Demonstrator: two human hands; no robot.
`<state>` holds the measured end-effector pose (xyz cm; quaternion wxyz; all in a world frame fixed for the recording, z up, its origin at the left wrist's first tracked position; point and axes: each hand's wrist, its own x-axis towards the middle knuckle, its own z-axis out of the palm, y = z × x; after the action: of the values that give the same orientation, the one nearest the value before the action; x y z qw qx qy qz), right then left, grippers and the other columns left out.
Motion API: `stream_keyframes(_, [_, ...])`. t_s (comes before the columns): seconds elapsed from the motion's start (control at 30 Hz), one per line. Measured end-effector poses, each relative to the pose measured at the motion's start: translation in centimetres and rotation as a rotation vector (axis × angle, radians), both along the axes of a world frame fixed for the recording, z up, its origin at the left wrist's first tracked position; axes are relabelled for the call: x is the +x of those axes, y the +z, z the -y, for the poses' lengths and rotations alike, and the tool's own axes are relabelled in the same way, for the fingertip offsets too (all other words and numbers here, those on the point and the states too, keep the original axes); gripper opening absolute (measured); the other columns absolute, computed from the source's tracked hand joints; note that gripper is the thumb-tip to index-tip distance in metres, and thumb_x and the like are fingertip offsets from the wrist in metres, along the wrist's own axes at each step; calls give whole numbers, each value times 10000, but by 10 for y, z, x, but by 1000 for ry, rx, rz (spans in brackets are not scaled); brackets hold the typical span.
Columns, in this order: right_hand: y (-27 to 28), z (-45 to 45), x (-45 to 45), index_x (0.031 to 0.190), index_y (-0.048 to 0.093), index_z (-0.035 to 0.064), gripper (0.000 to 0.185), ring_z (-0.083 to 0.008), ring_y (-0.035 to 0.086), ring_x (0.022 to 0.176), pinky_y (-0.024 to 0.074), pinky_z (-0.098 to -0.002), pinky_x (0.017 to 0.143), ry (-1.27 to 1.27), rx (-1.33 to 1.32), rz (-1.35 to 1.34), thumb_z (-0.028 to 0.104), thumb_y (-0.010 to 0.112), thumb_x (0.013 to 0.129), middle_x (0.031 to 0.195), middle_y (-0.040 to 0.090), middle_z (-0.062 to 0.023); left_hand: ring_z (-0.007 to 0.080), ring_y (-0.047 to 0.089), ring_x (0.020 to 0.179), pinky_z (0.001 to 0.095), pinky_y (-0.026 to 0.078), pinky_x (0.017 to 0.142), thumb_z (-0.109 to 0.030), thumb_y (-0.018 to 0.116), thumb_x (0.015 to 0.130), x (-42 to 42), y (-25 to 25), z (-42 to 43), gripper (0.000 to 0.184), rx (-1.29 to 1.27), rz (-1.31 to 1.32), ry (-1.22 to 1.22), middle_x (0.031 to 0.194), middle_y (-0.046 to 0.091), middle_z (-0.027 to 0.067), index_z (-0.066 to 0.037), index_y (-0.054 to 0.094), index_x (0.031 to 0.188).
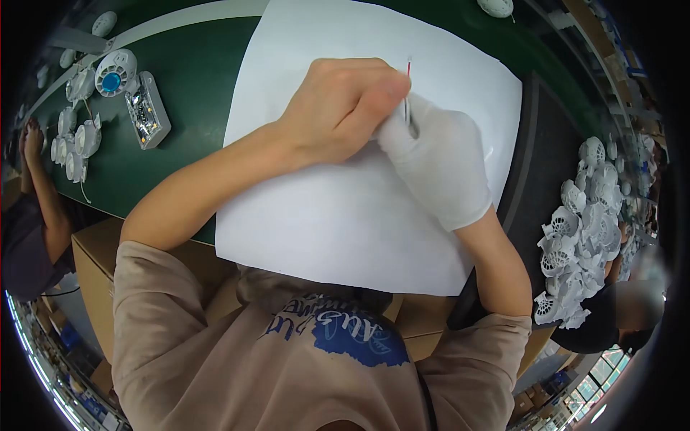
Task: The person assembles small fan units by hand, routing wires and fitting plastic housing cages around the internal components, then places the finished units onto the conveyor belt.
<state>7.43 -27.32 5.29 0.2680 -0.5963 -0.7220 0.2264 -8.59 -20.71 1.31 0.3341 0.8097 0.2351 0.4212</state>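
Bare left hand [359, 100], grip closed, pinches thin wire [408, 72] above white sheet [323, 223] on table [194, 115]. Gloved right hand [442, 158] presses against it, fingertips hidden, opening and hold cannot be told. Blue-centred unit [116, 72] beside open casing [147, 111], left; white shells [586, 230] heaped right.

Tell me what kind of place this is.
Probably a factory assembly workshop: a heap of white vented plastic shells lies at the right, similar white units sit on a green worktable, and another person is at the left.
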Motion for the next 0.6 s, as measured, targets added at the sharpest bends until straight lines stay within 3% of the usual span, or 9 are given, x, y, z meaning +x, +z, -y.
stream_keyframes(0.1, [-2, 4, 7, 870, 646, -23, 323, -379, 590, 602, 468, -414, 590, 145, 44, 88, 276, 558, 952, 721, 612, -238, 346, 631, 671, 366, 515, 641, -317, 368, 1032, 8, 4, 2, 447, -61, -65, 2, 793, 676, 156, 0, 660, 911])
stream_keyframes(0.33, [-25, -1, 1, 836, 668, 4, 326, -409, 606, 632, 490, -444, 624, 63, 47, -67, 287, 543, 940, 721, 626, -245, 343, 645, 765, 380, 515, 714, -312, 396, 1023, -3, 2, -10, 428, -34, -101, 40, 824, 674, 174, 3, 655, 895])
stream_keyframes(0.4, [-25, -10, 1, 823, 671, 12, 326, -404, 613, 635, 493, -448, 628, 13, 68, -105, 289, 542, 937, 713, 627, -240, 346, 657, 835, 391, 512, 755, -328, 424, 1014, -11, 6, -34, 406, 116, -213, 286, 921, 676, 195, 1, 661, 989])
stream_keyframes(0.47, [-22, -11, 3, 802, 670, 27, 341, -386, 627, 665, 499, -447, 653, 139, 4, 16, 306, 529, 939, 722, 635, -223, 359, 657, 916, 391, 513, 823, -347, 445, 1006, -18, 21, -59, 413, 119, -264, 578, 1019, 675, 199, -4, 661, 1086])
stream_keyframes(0.5, [-21, -11, 5, 791, 669, 35, 349, -377, 635, 681, 502, -446, 666, 197, -34, 82, 315, 523, 940, 726, 639, -214, 359, 657, 916, 391, 513, 823, -347, 445, 1006, -23, 24, -72, 413, 145, -267, 557, 1019, 675, 199, -4, 661, 1086])
stream_keyframes(0.57, [-22, -13, 9, 785, 668, 40, 354, -368, 639, 694, 502, -440, 678, 184, -32, 71, 320, 518, 941, 732, 644, -205, 373, 652, 965, 404, 510, 882, -351, 455, 1003, -31, 23, -100, 431, 762, -285, 830, 1065, 675, 201, 0, 645, 1166])
stream_keyframes(0.6, [-23, -15, 10, 778, 666, 45, 358, -358, 642, 707, 502, -435, 690, 202, -47, 67, 325, 513, 942, 739, 648, -195, 373, 652, 965, 404, 510, 882, -351, 455, 1003, -34, 25, -115, 431, 775, -275, 825, 1065, 675, 201, 0, 645, 1166])
